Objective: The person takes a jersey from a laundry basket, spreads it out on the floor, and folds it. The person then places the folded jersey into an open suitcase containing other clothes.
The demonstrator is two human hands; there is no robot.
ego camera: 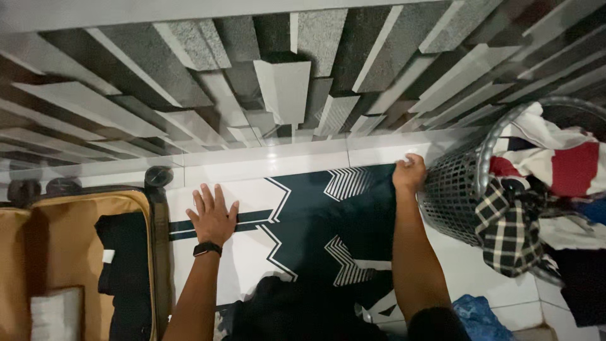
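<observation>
Cloth (315, 215) lies under flat, open left hand (213, 216); right hand (409, 173) grips its corner.

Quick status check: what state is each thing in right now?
Patterned garment: spread flat on the floor.
Left hand: open, palm pressed on the garment.
Right hand: grip closed on the garment's far corner.
Suitcase: open, partly packed.
Laundry basket: full, clothes spilling over the rim.

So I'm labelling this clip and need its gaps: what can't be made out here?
Head view only:
- Garment: near end hidden by the person's dark clothing and the bottom edge.
- Right hand: fingertips curled over the garment's corner, so the grip is unclear.
- Suitcase: cut off by the left and bottom edges.
- Laundry basket: cut off at right; lower contents buried under clothes.
</observation>
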